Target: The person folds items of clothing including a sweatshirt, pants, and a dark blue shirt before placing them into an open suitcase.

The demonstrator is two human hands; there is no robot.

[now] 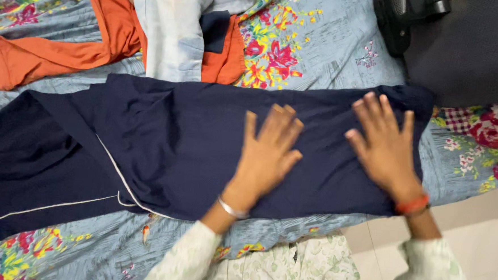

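Floral blue bedsheet (pixel 333 42) covers the bed, and a dark navy garment (pixel 175 147) with thin white piping lies spread across it. Both hands rest flat on the navy cloth, fingers spread, grip released: the left hand (pixel 268 152) near its middle, the right hand (pixel 382 144) close to its right end. An orange garment (pixel 43 55) and a pale blue garment (pixel 172 34) lie behind.

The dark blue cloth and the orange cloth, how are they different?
The dark blue cloth lies spread out flat, while the orange cloth is crumpled. Both hands, left hand and right hand, press flat on the blue one; nobody touches the orange one. The blue has thin white piping; the orange is plain. Both lie on the flowered bedsheet.
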